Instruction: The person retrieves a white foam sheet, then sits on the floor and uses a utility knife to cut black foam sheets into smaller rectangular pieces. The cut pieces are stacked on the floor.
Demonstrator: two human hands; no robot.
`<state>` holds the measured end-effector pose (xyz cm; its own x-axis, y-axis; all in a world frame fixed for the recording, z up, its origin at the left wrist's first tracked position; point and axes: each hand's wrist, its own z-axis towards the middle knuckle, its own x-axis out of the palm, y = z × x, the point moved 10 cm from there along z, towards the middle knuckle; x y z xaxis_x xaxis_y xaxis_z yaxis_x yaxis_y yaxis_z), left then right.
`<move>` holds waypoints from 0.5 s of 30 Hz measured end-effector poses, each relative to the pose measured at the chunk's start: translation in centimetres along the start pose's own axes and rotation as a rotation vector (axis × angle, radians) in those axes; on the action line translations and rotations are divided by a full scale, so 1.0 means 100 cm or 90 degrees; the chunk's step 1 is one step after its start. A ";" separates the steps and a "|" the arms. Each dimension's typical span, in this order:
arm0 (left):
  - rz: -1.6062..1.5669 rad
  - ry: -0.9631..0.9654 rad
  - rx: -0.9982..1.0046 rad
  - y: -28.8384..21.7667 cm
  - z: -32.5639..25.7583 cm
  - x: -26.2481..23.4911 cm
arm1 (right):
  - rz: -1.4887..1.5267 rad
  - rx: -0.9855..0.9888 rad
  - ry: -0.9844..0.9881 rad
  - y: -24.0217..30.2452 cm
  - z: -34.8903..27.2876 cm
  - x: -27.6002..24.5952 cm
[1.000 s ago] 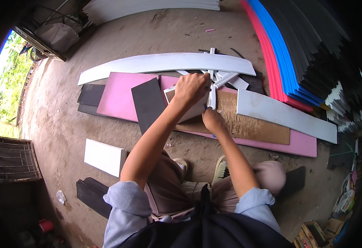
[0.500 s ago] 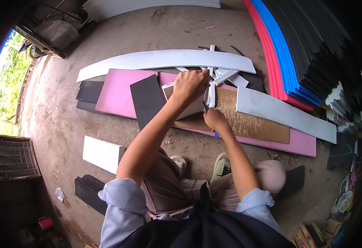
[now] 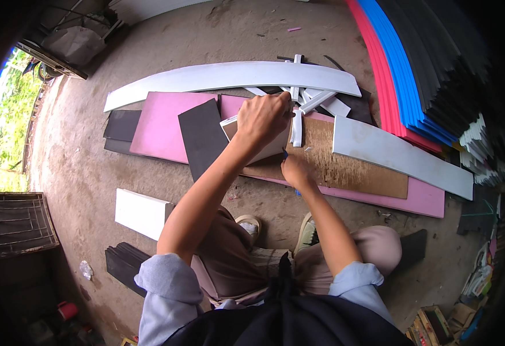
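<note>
My left hand (image 3: 264, 118) is closed with bent fingers over the far edge of a white foam piece (image 3: 267, 151); its fingertips are hidden. My right hand (image 3: 298, 172) is wrapped round a blue-handled knife (image 3: 286, 154), most of which the hand covers. The knife tip is by the near right corner of the foam piece. Beneath lies a scored brown board (image 3: 367, 173), itself on a long pink foam sheet (image 3: 428, 199). White offcut strips (image 3: 297, 130) lie just right of my left hand.
Long white foam strips (image 3: 223, 76) (image 3: 405, 153) lie beyond and to the right. A black sheet (image 3: 203, 135) overlaps the pink one. White foam blocks (image 3: 140, 210) and black sheets (image 3: 127, 265) rest near my left. Tall red, blue and black foam stacks (image 3: 402, 86) stand at the right.
My right hand has drawn the knife slightly toward me and left, away from the white offcut strip. My left hand stays on the foam piece. The view has shifted slightly.
</note>
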<state>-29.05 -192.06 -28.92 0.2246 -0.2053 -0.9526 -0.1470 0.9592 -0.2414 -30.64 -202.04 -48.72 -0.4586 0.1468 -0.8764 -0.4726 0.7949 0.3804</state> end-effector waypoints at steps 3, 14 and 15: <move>-0.003 -0.006 0.003 -0.001 0.000 -0.001 | 0.014 -0.001 -0.024 -0.012 0.003 0.031; 0.069 -0.041 0.021 0.007 -0.004 0.000 | -0.025 0.057 -0.029 -0.027 -0.034 0.081; 0.059 -0.044 0.030 0.004 -0.005 0.003 | -0.039 0.051 -0.038 -0.033 -0.041 0.080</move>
<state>-29.51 -191.80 -29.38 0.2783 -0.1031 -0.9550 -0.1253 0.9818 -0.1425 -35.85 -205.87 -55.76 -0.3842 0.1286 -0.9142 -0.4354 0.8480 0.3022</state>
